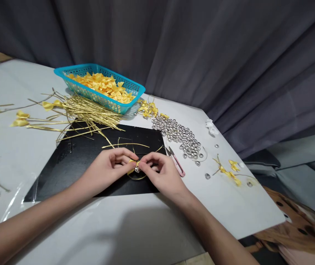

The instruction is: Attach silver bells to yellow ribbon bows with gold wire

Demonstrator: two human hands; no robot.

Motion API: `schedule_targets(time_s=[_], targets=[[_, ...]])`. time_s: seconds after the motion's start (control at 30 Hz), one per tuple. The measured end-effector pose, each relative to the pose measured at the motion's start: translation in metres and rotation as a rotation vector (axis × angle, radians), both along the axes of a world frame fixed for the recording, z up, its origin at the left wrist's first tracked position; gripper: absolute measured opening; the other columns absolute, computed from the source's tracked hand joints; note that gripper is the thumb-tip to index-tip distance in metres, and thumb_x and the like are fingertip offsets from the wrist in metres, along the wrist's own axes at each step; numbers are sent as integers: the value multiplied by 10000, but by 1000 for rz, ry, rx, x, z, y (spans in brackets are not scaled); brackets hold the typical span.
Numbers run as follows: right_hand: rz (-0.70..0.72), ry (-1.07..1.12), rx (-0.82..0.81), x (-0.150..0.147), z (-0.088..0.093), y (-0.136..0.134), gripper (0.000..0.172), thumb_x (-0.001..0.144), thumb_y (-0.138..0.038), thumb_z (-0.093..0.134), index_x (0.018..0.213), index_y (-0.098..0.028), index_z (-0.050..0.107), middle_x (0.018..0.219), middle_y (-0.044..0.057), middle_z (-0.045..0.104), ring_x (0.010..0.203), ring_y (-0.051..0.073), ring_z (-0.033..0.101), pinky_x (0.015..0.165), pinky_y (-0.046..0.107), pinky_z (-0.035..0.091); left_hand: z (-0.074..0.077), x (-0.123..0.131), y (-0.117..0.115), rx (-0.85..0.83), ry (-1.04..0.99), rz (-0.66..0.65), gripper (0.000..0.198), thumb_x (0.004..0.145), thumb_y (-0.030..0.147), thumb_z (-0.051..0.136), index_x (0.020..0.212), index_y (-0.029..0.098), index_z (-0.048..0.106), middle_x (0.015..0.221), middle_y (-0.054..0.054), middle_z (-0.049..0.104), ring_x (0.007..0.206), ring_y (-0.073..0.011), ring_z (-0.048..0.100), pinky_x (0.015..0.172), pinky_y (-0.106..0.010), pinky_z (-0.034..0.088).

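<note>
Over the black board (pixel 63 165), both hands meet at a small yellow ribbon bow (pixel 131 168) with a shiny silver bell-like piece (pixel 137 169) at it. My left hand (pixel 108 167) is closed in a pinch on the bow's left side. From the right, my right hand (pixel 165 175) pinches at the silver piece with thumb and forefinger; the fingertips hide exactly what lies between them. A gold cord loop (pixel 137 178) shows just below the fingers. One loose gold tie (pixel 126 145) lies on the board beyond the hands.
A turquoise basket (pixel 99 96) of yellow bows stands at the back. Gold ties (pixel 91 110) are heaped before it. Silver bell-like pieces (pixel 176 134) spread to the right, near pink-handled snips (pixel 179 165). Finished-looking yellow bows (pixel 229 173) lie on the white table (pixel 223 209) at right.
</note>
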State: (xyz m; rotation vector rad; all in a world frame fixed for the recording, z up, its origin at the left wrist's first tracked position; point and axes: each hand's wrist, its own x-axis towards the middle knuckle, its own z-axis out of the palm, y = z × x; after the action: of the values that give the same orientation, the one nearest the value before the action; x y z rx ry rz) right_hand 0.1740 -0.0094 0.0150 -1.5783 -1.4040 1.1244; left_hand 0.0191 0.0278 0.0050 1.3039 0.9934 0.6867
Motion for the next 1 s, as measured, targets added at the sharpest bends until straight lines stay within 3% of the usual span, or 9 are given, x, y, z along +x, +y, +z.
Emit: schedule_targets(time_s=[0.2,0.37,0.5,0.8,1.0], targets=[[-54,95,67,4,-1,-1,230,666,-227,686,616,-186,465,636,-26,549,509,65,423,469,200,340,-2,0,-3,74,-41,-12,175,677,257,672,794,145,606,616,26,635,572,-92,557,524,-180,417],[75,217,-72,12,5,3,304,648,-316,738,858,-176,570,688,-29,566,479,68,431,372,178,388,-2,-1,-3,55,-99,-5,171,687,244,685,781,155,574,605,48,617,578,-81,555,548,-174,429],[169,207,-109,14,9,3,233,714,-361,679,795,-151,618,660,-17,563,454,63,431,347,178,410,0,-1,-2,39,-115,8,172,673,244,699,759,158,576,592,54,624,572,-80,562,541,-166,431],[77,118,-48,8,7,2,82,771,-215,609,757,-134,622,551,-48,509,414,38,387,344,151,313,-2,-2,1,81,3,-93,181,734,321,644,705,146,677,683,-14,709,652,-131,629,598,-197,476],[87,103,-100,8,7,3,130,773,-243,598,699,-138,611,559,-25,533,449,59,445,351,154,378,-5,-4,1,118,28,-139,253,775,356,603,639,152,662,615,0,664,609,-116,587,596,-193,457]])
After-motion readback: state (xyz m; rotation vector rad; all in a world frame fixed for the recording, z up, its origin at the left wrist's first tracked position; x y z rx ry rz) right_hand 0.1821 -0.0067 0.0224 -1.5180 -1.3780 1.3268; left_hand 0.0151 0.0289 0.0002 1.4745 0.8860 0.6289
